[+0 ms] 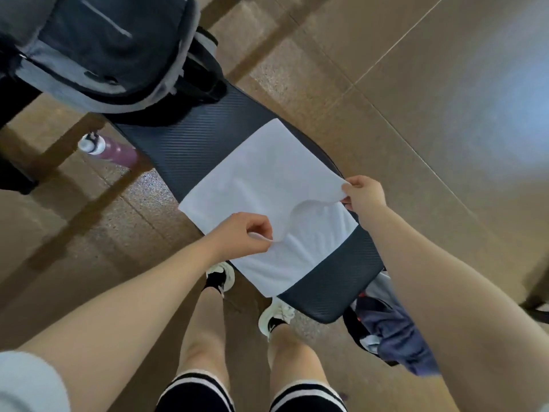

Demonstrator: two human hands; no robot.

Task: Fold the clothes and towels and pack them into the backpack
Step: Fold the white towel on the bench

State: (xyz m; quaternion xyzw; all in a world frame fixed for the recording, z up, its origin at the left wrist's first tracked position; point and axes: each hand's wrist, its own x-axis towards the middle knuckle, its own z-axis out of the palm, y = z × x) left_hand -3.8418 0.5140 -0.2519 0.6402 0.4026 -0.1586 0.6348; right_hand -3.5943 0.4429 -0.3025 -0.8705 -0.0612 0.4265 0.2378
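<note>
Underfoot, the floor is large brown polished tiles with thin pale joints, and a bluish glare washes over it at the right. A long dark ribbed counter runs diagonally from upper left to lower right. On its middle lies the white towel, spread flat across the ribbed surface, its near side edge overhanging toward the person. The left hand pinches the near edge of the towel between thumb and curled fingers, raising a small ridge of cloth. The right hand pinches the far-right corner, lifted and curling off the surface. At the far end of the counter sits the backpack, grey and dark blue, cut off by the top edge; whether it is open cannot be told. Beyond it on the floor lies a purple bottle with a white cap, partly hidden behind the counter. Below the near end, a heap of dark blue and grey clothes sits in a dark holder, half covered by the right forearm, so the separate pieces are hard to make out
</note>
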